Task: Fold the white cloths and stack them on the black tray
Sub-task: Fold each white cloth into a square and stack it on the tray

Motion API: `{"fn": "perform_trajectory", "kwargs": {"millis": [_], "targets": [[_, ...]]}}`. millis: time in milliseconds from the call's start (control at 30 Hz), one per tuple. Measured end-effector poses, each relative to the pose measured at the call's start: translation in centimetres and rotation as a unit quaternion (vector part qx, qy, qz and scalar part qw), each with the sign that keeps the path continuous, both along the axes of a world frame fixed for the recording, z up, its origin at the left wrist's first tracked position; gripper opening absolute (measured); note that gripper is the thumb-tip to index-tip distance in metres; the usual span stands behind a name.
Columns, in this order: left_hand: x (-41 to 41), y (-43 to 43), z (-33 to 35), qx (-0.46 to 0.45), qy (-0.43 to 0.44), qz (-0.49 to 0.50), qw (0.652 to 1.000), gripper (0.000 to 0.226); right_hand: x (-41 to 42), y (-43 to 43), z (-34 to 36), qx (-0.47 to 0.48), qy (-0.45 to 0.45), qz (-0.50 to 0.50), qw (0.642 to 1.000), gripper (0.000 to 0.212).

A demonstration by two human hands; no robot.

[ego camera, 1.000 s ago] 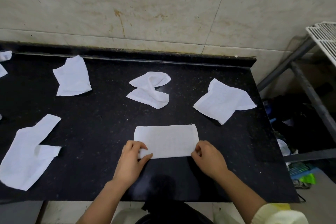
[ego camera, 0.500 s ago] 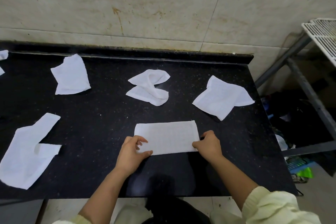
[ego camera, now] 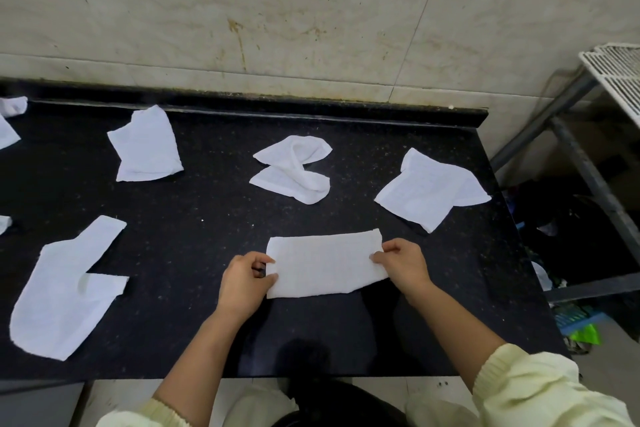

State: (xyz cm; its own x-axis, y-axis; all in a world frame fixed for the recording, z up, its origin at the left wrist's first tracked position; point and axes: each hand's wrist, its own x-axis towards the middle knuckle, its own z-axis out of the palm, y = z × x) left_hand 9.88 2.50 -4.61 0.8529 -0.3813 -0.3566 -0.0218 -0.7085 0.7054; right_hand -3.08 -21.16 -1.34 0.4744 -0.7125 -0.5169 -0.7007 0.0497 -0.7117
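A white cloth [ego camera: 323, 265], folded into a long rectangle, lies on the black counter [ego camera: 207, 218] in front of me. My left hand [ego camera: 244, 282] pinches its left short edge. My right hand [ego camera: 403, 263] pinches its right short edge. Several unfolded white cloths lie around: a large one [ego camera: 65, 291] at the near left, one [ego camera: 147, 146] at the far left, a twisted one [ego camera: 294, 168] in the middle, and one [ego camera: 431, 189] at the right. No black tray is in view.
More white cloth pieces [ego camera: 10, 118] show at the far left edge. A tiled wall rises behind the counter. To the right stand a metal rack [ego camera: 588, 163] with a white wire shelf [ego camera: 616, 73] and clutter on the floor below.
Both hands slid from the cloth's near corners up to the middle of its short edges and now pinch them. The cloth sits slightly tilted.
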Motion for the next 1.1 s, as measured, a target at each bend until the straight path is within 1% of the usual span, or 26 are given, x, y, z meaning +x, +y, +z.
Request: {"fn": "perform_trajectory", "kwargs": {"millis": [100, 200, 333, 500, 633, 833, 1000, 1100], "targets": [[0.3, 0.2, 0.0, -0.022, 0.018, 0.003, 1.000, 0.021, 1.1, 1.6, 1.5, -0.053, -0.039, 0.067, 0.996, 0.009], [0.3, 0.4, 0.0, -0.046, 0.039, 0.002, 0.998, 0.022, 2.5, 3.5, 2.7, -0.101, -0.047, 0.143, 0.983, 0.011], [0.5, 0.8, 0.0, -0.065, 0.052, -0.001, 0.997, 0.030, 4.8, 6.0, 2.9, -0.083, -0.049, 0.192, 0.977, 0.010], [0.8, 1.1, 0.1, -0.075, 0.057, -0.002, 0.996, 0.033, 7.0, 8.6, 1.5, -0.066, -0.021, 0.239, 0.968, 0.010], [0.8, 1.2, -0.1, -0.083, 0.056, 0.001, 0.995, 0.034, 7.9, 10.1, 0.3, -0.065, -0.004, 0.264, 0.962, 0.015], [1.1, 1.3, -0.4, -0.086, 0.056, 0.000, 0.995, 0.033, 8.1, 11.4, -0.7, -0.059, 0.025, 0.281, 0.958, 0.015], [1.3, 1.3, -0.4, -0.089, 0.062, 0.004, 0.994, 0.021, 7.9, 11.9, -1.1, -0.026, 0.014, 0.282, 0.959, 0.018], [1.6, 1.4, -0.2, -0.096, 0.101, 0.012, 0.990, 0.016, 7.9, 11.4, -0.8, -0.019, 0.008, 0.269, 0.963, 0.015]]}}
